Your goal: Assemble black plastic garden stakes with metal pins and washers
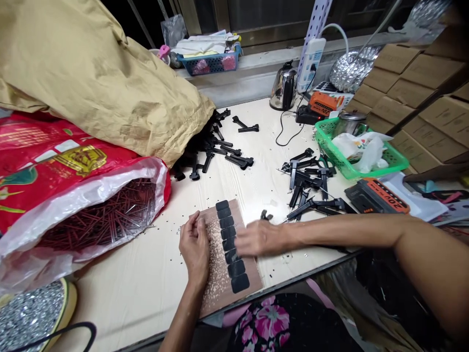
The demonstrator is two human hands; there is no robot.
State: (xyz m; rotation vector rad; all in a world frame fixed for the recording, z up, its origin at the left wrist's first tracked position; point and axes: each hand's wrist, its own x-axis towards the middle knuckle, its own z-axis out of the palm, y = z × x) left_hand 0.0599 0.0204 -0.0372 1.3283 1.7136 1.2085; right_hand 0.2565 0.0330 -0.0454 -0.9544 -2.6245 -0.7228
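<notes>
A brown board (216, 293) sprinkled with pale specks lies near the table's front edge. Down it runs a column of black rounded pads (240, 282), set close together. My left hand (194, 249) rests at the board's left edge with fingers curled in; whatever they hold, if anything, is hidden. Across the board's right side reaches my right hand (262, 238), at the middle pads. Motion smears its fingers, so I cannot tell whether it grips anything. Just beyond that hand is a small black piece (266, 215). Black T-shaped parts (311, 178) are heaped to the right.
More black parts (238, 159) spill from a brown sack (146, 93). A red bag (80, 156) holds many thin dark-red rods (106, 215). At right are a green basket (384, 168), a battery pack (381, 195) and stacked cartons (421, 107); a kettle (284, 88) stands behind.
</notes>
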